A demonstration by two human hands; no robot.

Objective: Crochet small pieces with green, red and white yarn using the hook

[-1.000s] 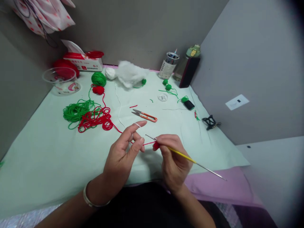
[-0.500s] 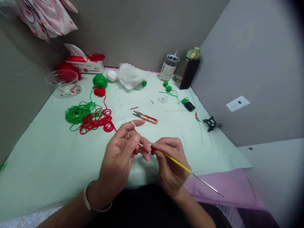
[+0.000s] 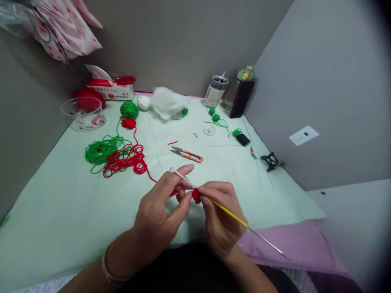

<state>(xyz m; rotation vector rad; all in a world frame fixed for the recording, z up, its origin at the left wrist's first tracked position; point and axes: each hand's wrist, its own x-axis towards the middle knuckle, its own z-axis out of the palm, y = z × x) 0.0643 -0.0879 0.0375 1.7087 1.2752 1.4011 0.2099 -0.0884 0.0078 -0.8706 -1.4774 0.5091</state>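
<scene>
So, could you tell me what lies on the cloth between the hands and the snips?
In the head view, the cloth is nearly bare between the snips and the hands: only a white thread runs by.

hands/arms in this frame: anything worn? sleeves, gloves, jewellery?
Both forearms are bare: no sleeves or gloves in view. The left hand has a thin silver-coloured bangle at the wrist. The right hand shows no wristwear. Whether either hand wears a ring cannot be told.

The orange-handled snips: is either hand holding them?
No, the snips lie on the cloth beyond both hands.
</scene>
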